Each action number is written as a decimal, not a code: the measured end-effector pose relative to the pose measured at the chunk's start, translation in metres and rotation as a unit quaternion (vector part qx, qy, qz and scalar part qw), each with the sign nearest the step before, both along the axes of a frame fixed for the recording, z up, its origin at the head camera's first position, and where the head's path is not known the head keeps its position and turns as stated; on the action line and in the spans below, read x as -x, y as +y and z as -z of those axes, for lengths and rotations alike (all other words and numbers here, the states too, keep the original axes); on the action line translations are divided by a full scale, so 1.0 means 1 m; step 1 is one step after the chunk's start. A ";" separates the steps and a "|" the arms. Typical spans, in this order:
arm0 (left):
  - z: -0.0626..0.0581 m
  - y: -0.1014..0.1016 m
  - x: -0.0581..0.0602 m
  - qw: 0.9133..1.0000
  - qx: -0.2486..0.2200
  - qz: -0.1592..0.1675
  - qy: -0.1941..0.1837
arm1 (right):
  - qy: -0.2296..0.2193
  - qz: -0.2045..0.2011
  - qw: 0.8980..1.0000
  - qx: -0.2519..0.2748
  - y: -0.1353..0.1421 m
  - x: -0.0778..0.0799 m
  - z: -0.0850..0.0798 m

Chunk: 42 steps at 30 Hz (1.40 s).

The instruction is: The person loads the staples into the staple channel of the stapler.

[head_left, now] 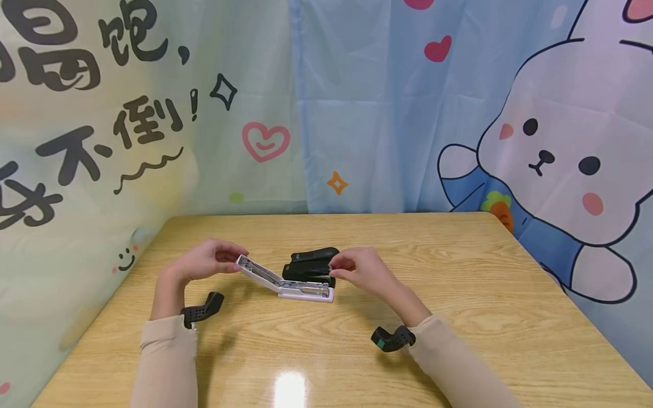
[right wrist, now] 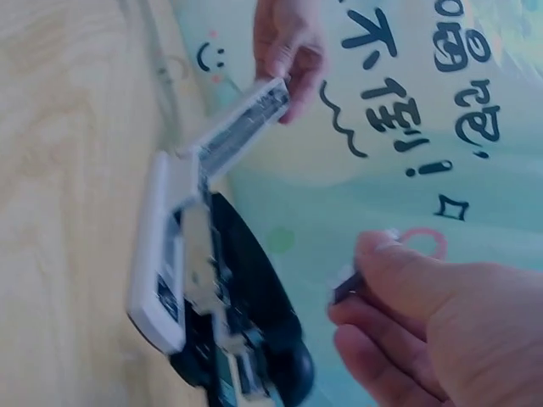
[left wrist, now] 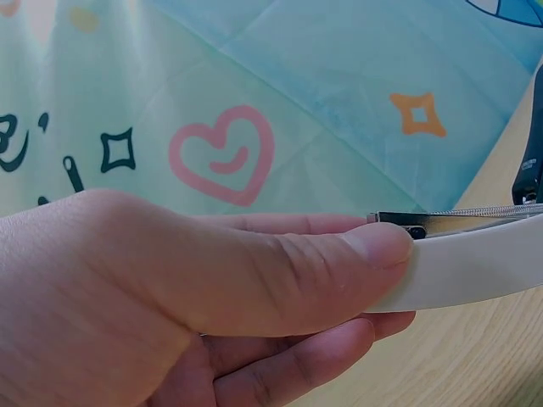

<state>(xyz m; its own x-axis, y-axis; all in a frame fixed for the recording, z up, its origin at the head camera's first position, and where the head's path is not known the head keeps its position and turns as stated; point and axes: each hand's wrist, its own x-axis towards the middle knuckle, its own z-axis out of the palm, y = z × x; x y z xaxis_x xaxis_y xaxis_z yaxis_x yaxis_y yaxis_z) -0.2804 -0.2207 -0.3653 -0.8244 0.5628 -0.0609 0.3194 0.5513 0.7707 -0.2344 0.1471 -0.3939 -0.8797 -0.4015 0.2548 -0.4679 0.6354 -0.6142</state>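
Note:
A white stapler [head_left: 306, 296] lies swung wide open on the table, its metal channel showing. My left hand [head_left: 210, 259] pinches the end of its raised upper arm [left wrist: 475, 263] between thumb and fingers. Just right of the stapler and above the table, my right hand [head_left: 364, 271] pinches a small dark grey strip of staples [right wrist: 347, 287] between thumb and fingertips. Most of that strip is hidden by the fingers. Black staplers [head_left: 308, 270] sit close behind the white one, partly covered by it and by my right hand.
The pale wooden table [head_left: 265, 351] reaches back to a printed curtain [head_left: 357, 124] along its far edge. Black wrist cameras [head_left: 204, 309] jut out from both forearms, low over the table.

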 end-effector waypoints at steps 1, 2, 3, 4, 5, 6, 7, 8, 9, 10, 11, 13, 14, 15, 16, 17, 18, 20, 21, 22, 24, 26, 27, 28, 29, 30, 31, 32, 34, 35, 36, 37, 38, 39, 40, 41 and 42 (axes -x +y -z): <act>0.000 0.000 0.000 1.000 0.000 0.001 0.001 | 0.002 0.001 1.000 0.007 -0.002 -0.001 0.001; 0.000 0.000 0.000 1.000 0.000 0.000 0.002 | 0.007 0.001 1.000 0.014 -0.005 -0.001 0.003; 0.000 0.000 0.000 1.000 0.000 0.000 0.002 | 0.013 0.004 1.000 0.020 -0.007 -0.002 0.004; 0.001 0.000 0.000 1.000 0.000 -0.003 0.003 | 0.017 0.006 1.000 0.026 -0.010 -0.002 0.005; 0.001 -0.001 0.001 1.000 0.001 -0.004 0.003 | 0.023 0.008 0.999 0.031 -0.013 -0.003 0.007; 0.002 -0.001 0.001 1.000 0.002 -0.003 0.006 | 0.027 0.010 0.999 0.036 -0.015 -0.004 0.009; 0.002 -0.001 0.001 1.000 0.004 -0.001 0.009 | 0.031 0.014 0.999 0.041 -0.017 -0.004 0.011; 0.002 -0.001 0.002 1.000 0.005 -0.004 0.007 | 0.032 0.016 0.998 0.046 -0.020 -0.004 0.012; 0.002 0.000 0.002 1.000 0.007 -0.007 0.006 | 0.032 0.021 0.998 0.048 -0.022 -0.005 0.014; 0.002 0.000 0.002 1.000 0.008 -0.008 0.006 | 0.030 0.024 0.998 0.050 -0.024 -0.006 0.015; 0.002 -0.001 0.002 1.000 0.010 -0.006 0.007 | 0.029 0.028 0.998 0.049 -0.025 -0.006 0.017; 0.002 0.000 0.003 1.000 0.012 -0.007 0.005 | 0.023 0.034 0.998 0.046 -0.028 -0.006 0.020; 0.001 0.000 0.003 1.000 0.012 -0.010 0.004 | 0.022 0.035 0.998 0.042 -0.029 -0.006 0.022; 0.001 0.000 0.002 1.000 0.013 -0.008 0.007 | 0.023 0.036 0.998 0.037 -0.030 -0.006 0.023; 0.001 0.000 0.002 1.000 0.013 -0.007 0.008 | 0.024 0.035 0.999 0.033 -0.031 -0.006 0.025; 0.001 0.000 0.002 1.000 0.013 -0.005 0.010 | 0.025 0.034 0.999 0.027 -0.031 -0.005 0.026; 0.001 0.001 0.002 1.000 0.012 -0.008 0.009 | 0.027 0.033 0.999 0.023 -0.032 -0.005 0.028; 0.000 0.001 0.001 1.000 0.010 -0.006 0.010 | 0.030 0.030 0.999 0.015 -0.033 -0.003 0.030; 0.000 0.001 0.001 1.000 0.009 -0.004 0.011 | 0.032 0.030 0.999 0.012 -0.033 -0.003 0.030; 0.000 0.001 0.001 1.000 0.008 -0.005 0.009 | 0.034 0.029 0.999 0.009 -0.033 -0.002 0.031; -0.001 0.001 0.000 1.000 0.007 -0.005 0.008 | 0.039 0.029 0.999 0.002 -0.034 -0.002 0.032; -0.001 0.000 0.000 1.000 0.005 -0.002 0.008 | 0.044 0.029 0.999 -0.005 -0.035 -0.001 0.033; -0.002 0.000 0.000 1.000 0.004 -0.001 0.009 | 0.046 0.029 0.998 -0.011 -0.035 -0.001 0.033; -0.002 0.000 0.000 1.000 0.003 -0.002 0.008 | 0.048 0.029 0.998 -0.014 -0.035 -0.001 0.033; -0.002 0.000 0.000 1.000 0.003 -0.001 0.008 | 0.048 0.029 0.998 -0.019 -0.036 -0.001 0.033; -0.002 0.000 0.000 1.000 0.003 -0.002 0.007 | 0.049 0.029 0.998 -0.023 -0.036 -0.001 0.034; -0.002 0.000 0.000 1.000 0.002 -0.001 0.007 | 0.050 0.028 0.998 -0.025 -0.036 -0.001 0.034; -0.002 0.000 0.000 1.000 0.002 -0.001 0.006 | 0.051 0.029 0.998 -0.028 -0.036 -0.001 0.034; -0.001 0.000 -0.001 1.000 0.001 -0.002 0.006 | 0.052 0.028 0.998 -0.030 -0.036 -0.001 0.034; -0.001 0.000 -0.001 1.000 0.001 -0.002 0.006 | 0.054 0.027 0.998 -0.031 -0.037 -0.001 0.034; -0.001 0.000 -0.001 1.000 0.001 -0.002 0.006 | 0.057 0.026 0.998 -0.031 -0.037 -0.001 0.034; -0.001 0.000 0.000 1.000 0.002 -0.002 0.007 | 0.058 0.026 0.997 -0.033 -0.037 -0.001 0.034; -0.001 0.000 0.000 1.000 0.002 -0.002 0.007 | 0.060 0.026 0.997 -0.035 -0.037 -0.001 0.034; -0.001 0.000 0.000 1.000 0.002 -0.002 0.008 | 0.063 0.025 0.997 -0.039 -0.037 -0.001 0.034; -0.001 0.000 0.000 1.000 0.002 -0.003 0.008 | 0.066 0.025 0.997 -0.043 -0.037 -0.001 0.034; -0.001 -0.001 0.000 1.000 0.002 -0.003 0.008 | 0.068 0.025 0.996 -0.046 -0.037 -0.001 0.034; -0.001 -0.001 0.000 1.000 0.002 -0.003 0.008 | 0.070 0.026 0.996 -0.049 -0.038 -0.001 0.035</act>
